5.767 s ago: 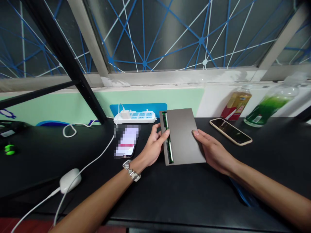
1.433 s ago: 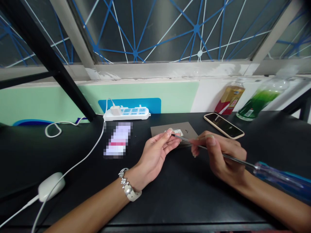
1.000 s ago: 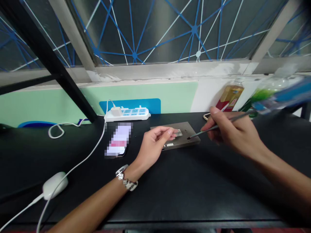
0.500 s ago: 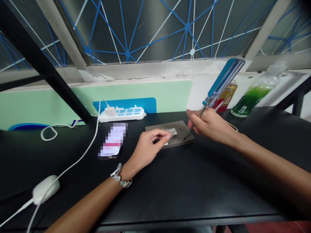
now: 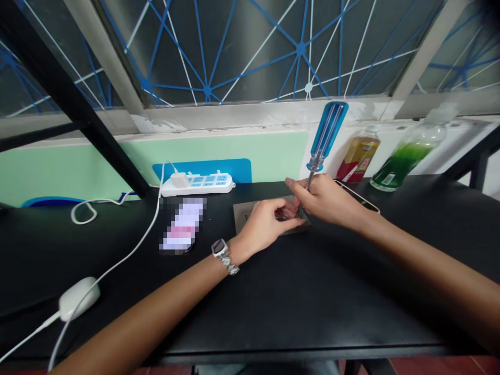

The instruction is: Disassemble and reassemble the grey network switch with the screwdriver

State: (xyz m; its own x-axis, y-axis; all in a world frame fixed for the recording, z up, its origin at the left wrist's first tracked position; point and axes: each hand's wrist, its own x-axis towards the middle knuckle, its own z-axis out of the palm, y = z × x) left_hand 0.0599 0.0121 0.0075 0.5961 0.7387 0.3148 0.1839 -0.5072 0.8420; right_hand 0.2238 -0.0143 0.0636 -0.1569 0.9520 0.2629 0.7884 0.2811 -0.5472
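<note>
Right hand [image 5: 328, 200] is wrapped round a screwdriver [image 5: 326, 136]: blue see-through handle up top, steel shaft running down thru the fist, held near upright. Left hand [image 5: 265, 216] sits just beside it, fingers curled over a grey metal panel [image 5: 244, 216]. The two hands are nearly together, and from here can't tell if they touch, or if the left one pinches anything. Its fingers hide that spot, and the screwdriver tip too, which ends about where the hands meet, over the panel's right part.

The panel lies flat on a black table [image 5: 312, 312] w/ the hands covering most of it. Silver-and-white bracelet watch [image 5: 221, 250] on the left wrist, left of the panel and nearer the viewer.

Just left of the panel, a phone [image 5: 182, 225], screen blurred out. Behind the panel and a bit left, a white power strip [image 5: 197, 185] w/ blue sockets and a white charger [image 5: 179, 180] plugged in; its white cable [image 5: 144, 234] runs down-left, well away from the panel, to a white oval unit [image 5: 80, 298]. To the panel's right, a gold-rimmed phone [image 5: 359, 195] sits mostly behind the right hand – past that, an amber bottle [image 5: 358, 153] w/ red label and a bottle of green liquid [image 5: 402, 156], both against the wall.
</note>
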